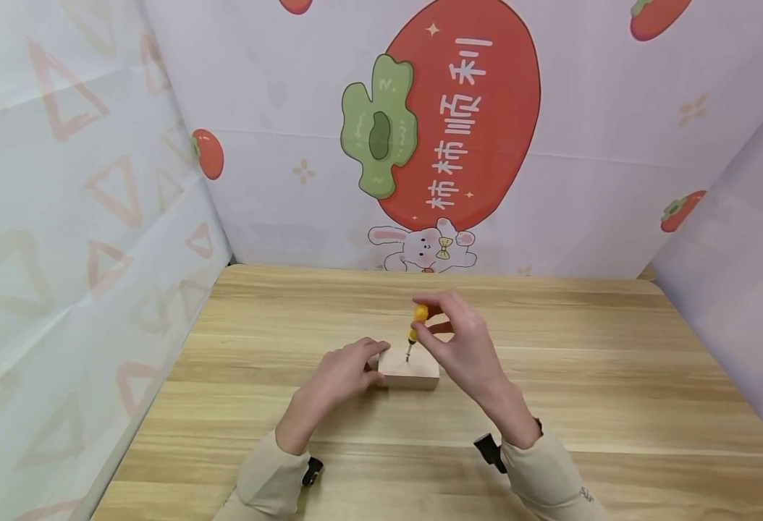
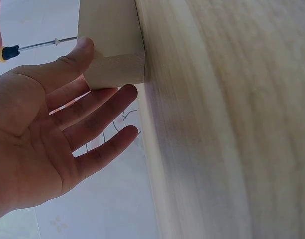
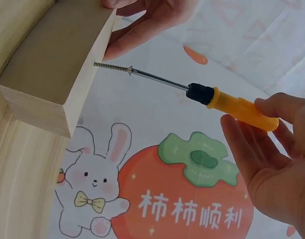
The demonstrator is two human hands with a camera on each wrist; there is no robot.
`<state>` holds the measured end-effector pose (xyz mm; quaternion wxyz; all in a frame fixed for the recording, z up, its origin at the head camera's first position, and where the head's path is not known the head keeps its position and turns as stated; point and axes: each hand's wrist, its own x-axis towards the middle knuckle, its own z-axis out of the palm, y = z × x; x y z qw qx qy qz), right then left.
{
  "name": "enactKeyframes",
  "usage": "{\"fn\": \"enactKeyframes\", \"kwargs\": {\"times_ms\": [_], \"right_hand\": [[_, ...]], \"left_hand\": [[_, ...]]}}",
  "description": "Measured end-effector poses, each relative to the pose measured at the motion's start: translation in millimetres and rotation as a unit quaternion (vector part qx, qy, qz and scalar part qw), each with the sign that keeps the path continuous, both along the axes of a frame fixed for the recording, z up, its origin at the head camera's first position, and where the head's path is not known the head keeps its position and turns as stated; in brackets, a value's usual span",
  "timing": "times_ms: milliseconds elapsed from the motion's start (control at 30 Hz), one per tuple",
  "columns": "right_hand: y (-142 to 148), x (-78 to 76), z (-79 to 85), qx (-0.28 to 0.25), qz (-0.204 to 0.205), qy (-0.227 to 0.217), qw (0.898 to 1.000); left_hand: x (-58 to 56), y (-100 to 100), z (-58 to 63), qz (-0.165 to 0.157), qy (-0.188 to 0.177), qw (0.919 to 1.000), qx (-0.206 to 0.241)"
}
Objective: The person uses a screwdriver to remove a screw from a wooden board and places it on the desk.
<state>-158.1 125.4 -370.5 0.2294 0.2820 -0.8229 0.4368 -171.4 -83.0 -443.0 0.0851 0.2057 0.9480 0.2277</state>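
Note:
A pale wooden block [image 1: 409, 374] lies on the table. From its top rises a screw [image 3: 113, 67], its threads largely exposed and its tip at the wood. My left hand [image 1: 344, 373] grips the block's left end between thumb and fingers; in the left wrist view the outer fingers [image 2: 110, 152] spread loosely beside it. Standing over the screw is a screwdriver [image 3: 242, 109] with a yellow handle, black collar and thin metal shaft, its tip at the screw head. My right hand [image 1: 462, 344] pinches the handle with thumb and fingertips from the right.
The wood-grain table [image 1: 583, 405] spreads around the block. A printed white backdrop [image 1: 277, 202] with a large red persimmon and a rabbit closes off the back, and patterned sheets [image 1: 49, 289] hang at both sides. Small black devices [image 1: 489, 452] are worn at the wrists.

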Motion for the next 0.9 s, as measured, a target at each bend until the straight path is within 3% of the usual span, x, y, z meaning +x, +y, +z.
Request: {"fn": "enactKeyframes", "kwargs": {"times_ms": [233,467,900], "right_hand": [[0.4,-1.8,-2.2,-0.007,0.029,0.013,0.999],[1.7,-0.8,-1.1,-0.002,0.015,0.01,1.0],[0.5,-1.6,-2.1,-0.003,0.033,0.019,0.999]], "left_hand": [[0.5,-0.3,0.7,0.001,-0.003,1.0,0.002],[0.6,-0.3,0.9,0.0,-0.002,1.0,0.001],[0.0,-0.2,0.2,0.002,0.0,1.0,0.002]]}}
